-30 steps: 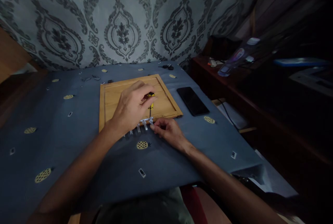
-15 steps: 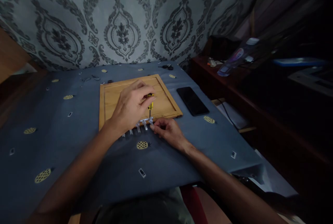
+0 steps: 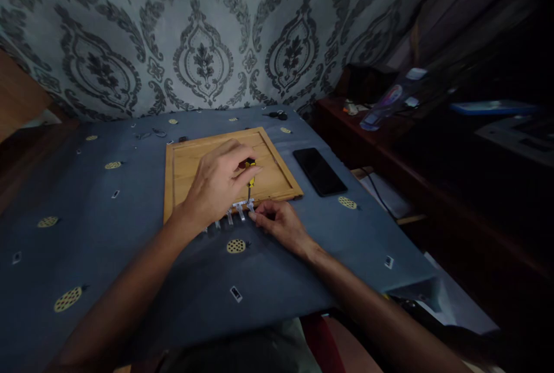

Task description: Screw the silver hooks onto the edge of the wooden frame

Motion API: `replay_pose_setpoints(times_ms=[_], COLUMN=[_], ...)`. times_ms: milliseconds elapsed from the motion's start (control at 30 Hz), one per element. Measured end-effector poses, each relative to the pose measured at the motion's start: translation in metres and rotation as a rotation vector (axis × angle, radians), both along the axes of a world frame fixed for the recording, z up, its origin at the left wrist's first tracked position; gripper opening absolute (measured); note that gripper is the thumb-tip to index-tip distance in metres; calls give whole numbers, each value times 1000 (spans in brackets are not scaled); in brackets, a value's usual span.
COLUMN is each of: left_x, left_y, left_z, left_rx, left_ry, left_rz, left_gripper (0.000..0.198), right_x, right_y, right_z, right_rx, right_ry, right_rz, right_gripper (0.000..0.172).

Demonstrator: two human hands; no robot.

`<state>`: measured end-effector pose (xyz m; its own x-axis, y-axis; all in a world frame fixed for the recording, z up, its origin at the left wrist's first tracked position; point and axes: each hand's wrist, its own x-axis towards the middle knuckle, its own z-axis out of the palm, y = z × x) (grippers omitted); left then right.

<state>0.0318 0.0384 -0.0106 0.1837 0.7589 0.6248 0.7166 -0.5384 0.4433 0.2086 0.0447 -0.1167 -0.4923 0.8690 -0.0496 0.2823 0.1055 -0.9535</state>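
Observation:
A framed wooden board (image 3: 269, 172) lies on the cloth-covered table. Along its near edge runs a rail with several pale clear hooks (image 3: 241, 211), which hang over that edge. My left hand (image 3: 220, 179) is above the board, thumb and fingers closed round the handle of a yellow and black screwdriver (image 3: 251, 181). The screwdriver stands nearly upright, with its tip down at the rail near the rightmost hook. My right hand (image 3: 281, 222) rests in front of the board, its fingertips pinching that rightmost hook. The left forearm and hand hide part of the rail's left end.
Right of the board lies a black phone (image 3: 320, 171). Dark keys or a small cable (image 3: 277, 115) and a thin coiled item (image 3: 151, 132) are toward the back. A plastic bottle (image 3: 392, 101) leans on the brown side furniture (image 3: 346, 122). A patterned curtain (image 3: 242, 32) hangs behind the table.
The camera view has tipped slightly. My left fingers have shifted a little round the screwdriver handle, whose tip remains at the rail. My right hand keeps its pinch on the end hook.

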Motion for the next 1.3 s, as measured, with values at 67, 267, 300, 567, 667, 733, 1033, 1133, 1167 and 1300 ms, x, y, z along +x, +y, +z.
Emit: replay_pose_setpoints(times_ms=[67, 267, 300, 567, 667, 733, 1033, 1133, 1167, 1300], left_x=[0, -2, -2, -1, -3, -4, -1, -1, -2, -2], left_y=[0, 0, 0, 0, 0, 1, 0, 0, 0, 0], left_z=[1, 2, 2, 1, 1, 2, -1, 0, 0, 3], left_rx=[5, -28, -33, -13, -13, -28, 17, 14, 3, -35], left_ry=[-3, -22, -28, 5, 11, 12, -25, -29, -31, -20], left_rz=[-3, -18, -16, 16, -9, -15, -4, -21, -26, -23], left_gripper=[4, 12, 12, 9, 12, 13, 11, 14, 15, 16], right_x=[0, 0, 0, 0, 0, 0, 0, 0, 0, 0], right_y=[0, 0, 1, 1, 1, 1, 0, 0, 0, 0], right_z=[1, 1, 1, 0, -1, -2, 0, 0, 0, -1], right_rx=[-3, -5, -5, -6, -17, -26, -5, 0, 2, 5], right_ry=[-7, -11, -13, -3, 11, 22, -7, -9, -13, -19], right_rz=[2, 4, 4, 8, 8, 4, 11, 12, 9, -4], right_gripper=[32, 33, 34, 34, 33, 34, 34, 32, 32, 30])
